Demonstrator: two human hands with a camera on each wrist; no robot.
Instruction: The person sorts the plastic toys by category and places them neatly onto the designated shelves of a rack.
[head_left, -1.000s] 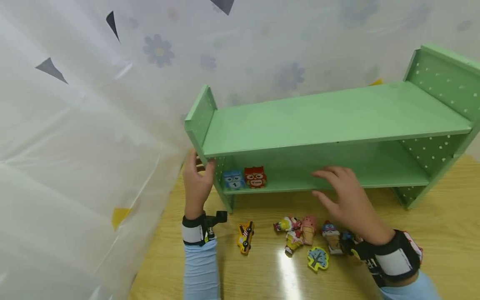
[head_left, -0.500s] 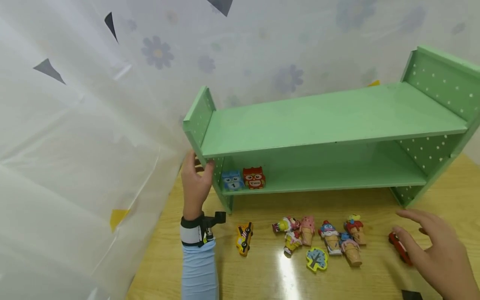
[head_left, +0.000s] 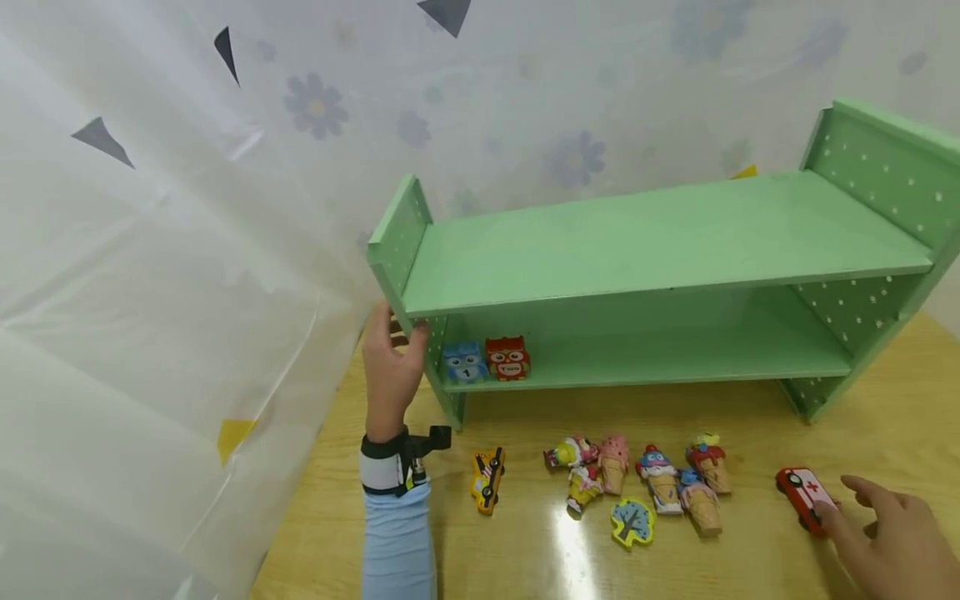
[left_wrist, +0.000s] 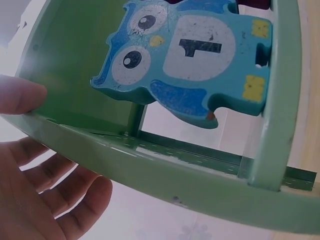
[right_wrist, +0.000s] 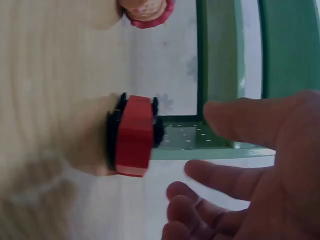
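Observation:
At the left end of a green toy shelf [head_left: 660, 242], my left hand [head_left: 393, 367] grips the side panel, thumb on the inner side and fingers on the outer. Next to it on the lower board stand a blue owl block [left_wrist: 185, 55] marked 1 and a red owl block [head_left: 507, 358] marked Two. My right hand [head_left: 896, 542] is at the lower right, beside a red toy ambulance [head_left: 806, 498] with a white cross panel. In the right wrist view a gap shows between the spread thumb and fingers and the ambulance [right_wrist: 135, 135]; nothing is held.
On the wooden table [head_left: 510, 567] in front of the shelf lie a yellow toy truck [head_left: 488, 481], a tree piece [head_left: 632, 522] and several ice-cream cone figures [head_left: 660, 479]. A pale floral sheet [head_left: 480, 108] hangs behind and to the left.
My right hand has moved from in front of the lower shelf board to the right and down to the red ambulance, which it now covers less. The left hand has stayed on the panel.

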